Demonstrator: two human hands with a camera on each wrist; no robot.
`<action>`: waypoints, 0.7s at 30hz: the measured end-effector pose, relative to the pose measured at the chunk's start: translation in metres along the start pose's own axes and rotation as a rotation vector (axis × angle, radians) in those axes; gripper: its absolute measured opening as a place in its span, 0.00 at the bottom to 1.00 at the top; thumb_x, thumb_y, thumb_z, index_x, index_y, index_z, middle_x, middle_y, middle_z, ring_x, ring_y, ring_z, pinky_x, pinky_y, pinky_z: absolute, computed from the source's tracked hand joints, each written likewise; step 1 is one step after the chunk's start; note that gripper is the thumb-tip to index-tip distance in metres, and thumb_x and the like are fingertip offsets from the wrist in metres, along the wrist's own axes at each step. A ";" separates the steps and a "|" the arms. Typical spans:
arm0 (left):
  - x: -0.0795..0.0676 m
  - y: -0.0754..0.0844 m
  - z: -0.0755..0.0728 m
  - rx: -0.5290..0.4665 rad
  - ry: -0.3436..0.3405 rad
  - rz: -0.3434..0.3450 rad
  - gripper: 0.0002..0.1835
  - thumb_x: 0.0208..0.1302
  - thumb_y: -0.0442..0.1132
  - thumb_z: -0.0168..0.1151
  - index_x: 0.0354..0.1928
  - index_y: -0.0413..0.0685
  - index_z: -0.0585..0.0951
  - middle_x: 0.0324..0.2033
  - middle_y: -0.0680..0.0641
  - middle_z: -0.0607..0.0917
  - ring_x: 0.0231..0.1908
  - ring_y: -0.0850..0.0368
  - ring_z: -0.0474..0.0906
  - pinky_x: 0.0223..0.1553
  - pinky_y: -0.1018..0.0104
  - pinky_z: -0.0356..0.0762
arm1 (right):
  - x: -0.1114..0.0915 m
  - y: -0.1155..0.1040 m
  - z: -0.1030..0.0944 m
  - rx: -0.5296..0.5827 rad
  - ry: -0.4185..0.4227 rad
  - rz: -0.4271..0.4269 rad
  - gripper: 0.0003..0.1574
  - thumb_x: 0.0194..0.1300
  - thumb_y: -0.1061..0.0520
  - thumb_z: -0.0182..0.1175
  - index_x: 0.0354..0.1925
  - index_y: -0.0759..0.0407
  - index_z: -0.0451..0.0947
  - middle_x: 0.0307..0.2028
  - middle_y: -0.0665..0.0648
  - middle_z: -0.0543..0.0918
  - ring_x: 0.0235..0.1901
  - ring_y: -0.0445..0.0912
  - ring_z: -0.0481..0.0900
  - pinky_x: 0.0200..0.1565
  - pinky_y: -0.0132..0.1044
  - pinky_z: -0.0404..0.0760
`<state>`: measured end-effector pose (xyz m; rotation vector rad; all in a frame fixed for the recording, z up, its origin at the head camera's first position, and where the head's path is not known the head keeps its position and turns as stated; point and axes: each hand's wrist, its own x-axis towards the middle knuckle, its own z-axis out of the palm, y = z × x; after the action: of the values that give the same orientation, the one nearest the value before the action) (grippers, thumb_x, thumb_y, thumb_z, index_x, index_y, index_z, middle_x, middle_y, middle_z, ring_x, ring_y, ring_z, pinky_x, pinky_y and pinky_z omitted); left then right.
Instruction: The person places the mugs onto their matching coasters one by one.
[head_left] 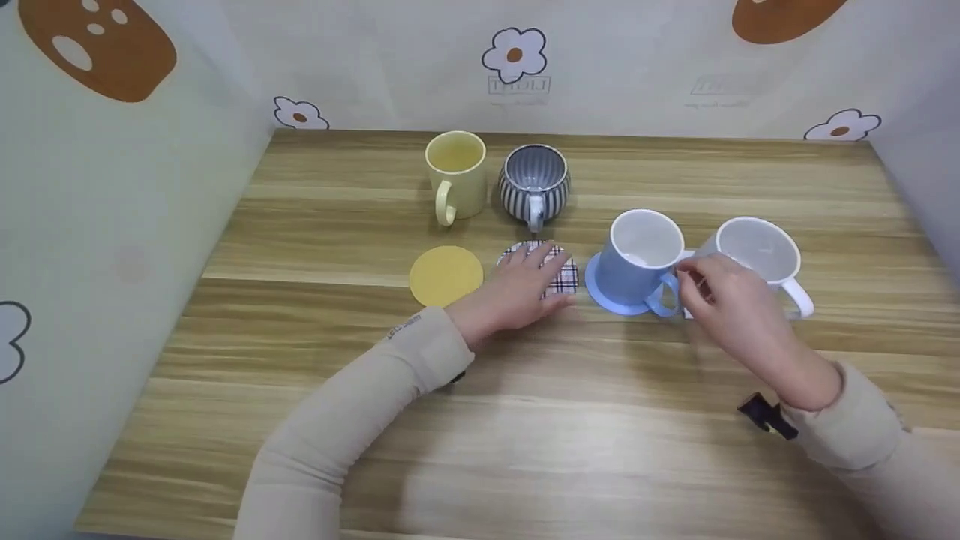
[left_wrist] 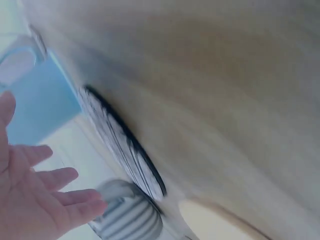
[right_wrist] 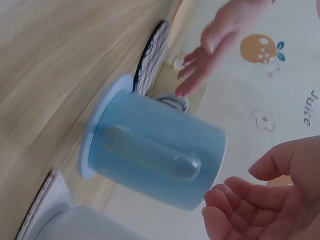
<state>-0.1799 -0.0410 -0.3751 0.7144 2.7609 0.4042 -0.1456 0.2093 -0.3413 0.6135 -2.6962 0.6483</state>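
My left hand (head_left: 525, 289) is spread over the plaid coaster (head_left: 566, 279), fingers straight. In the left wrist view a gap shows between this hand and the coaster. A light-blue mug (head_left: 634, 274) stands upright on a round blue coaster (head_left: 609, 300), its handle toward the right. Beside that handle is my right hand (head_left: 739, 319), fingers loosely bent, thumb apart from them. The right wrist view shows nothing between thumb and fingers, with the fingertips close to the blue mug's rim. Partly hidden behind the right hand is a white mug (head_left: 759, 251), on a pale coaster (right_wrist: 52, 197).
A yellow mug (head_left: 466, 191) and a grey striped mug (head_left: 517, 196) stand toward the back of the wooden table (head_left: 570, 420). In front of the yellow mug lies a round yellow coaster (head_left: 446, 271). A patterned wall (head_left: 390, 75) borders the back edge.
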 end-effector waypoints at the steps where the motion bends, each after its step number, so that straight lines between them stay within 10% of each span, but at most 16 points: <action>1: 0.000 -0.002 -0.003 -0.028 0.024 -0.020 0.35 0.67 0.59 0.43 0.69 0.48 0.56 0.68 0.41 0.56 0.67 0.40 0.51 0.67 0.50 0.48 | -0.001 -0.003 0.002 -0.002 0.029 -0.041 0.09 0.58 0.66 0.54 0.35 0.70 0.79 0.25 0.59 0.78 0.25 0.47 0.73 0.28 0.41 0.73; 7: 0.005 -0.014 -0.017 -0.304 0.187 -0.165 0.29 0.69 0.53 0.45 0.65 0.44 0.63 0.62 0.43 0.68 0.63 0.49 0.62 0.63 0.57 0.59 | -0.006 -0.016 0.018 0.017 0.079 -0.288 0.11 0.53 0.68 0.58 0.38 0.69 0.78 0.32 0.61 0.80 0.30 0.51 0.78 0.33 0.42 0.78; 21: 0.031 -0.027 -0.026 -0.809 0.342 -0.353 0.21 0.66 0.45 0.51 0.53 0.36 0.74 0.51 0.40 0.78 0.52 0.51 0.72 0.55 0.65 0.68 | -0.004 -0.036 0.072 -0.084 -0.338 -0.562 0.28 0.60 0.49 0.59 0.50 0.68 0.75 0.54 0.68 0.73 0.56 0.60 0.71 0.56 0.49 0.70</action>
<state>-0.2258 -0.0536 -0.3655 -0.0496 2.5585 1.5336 -0.1389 0.1461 -0.3914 1.4918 -2.6166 0.2975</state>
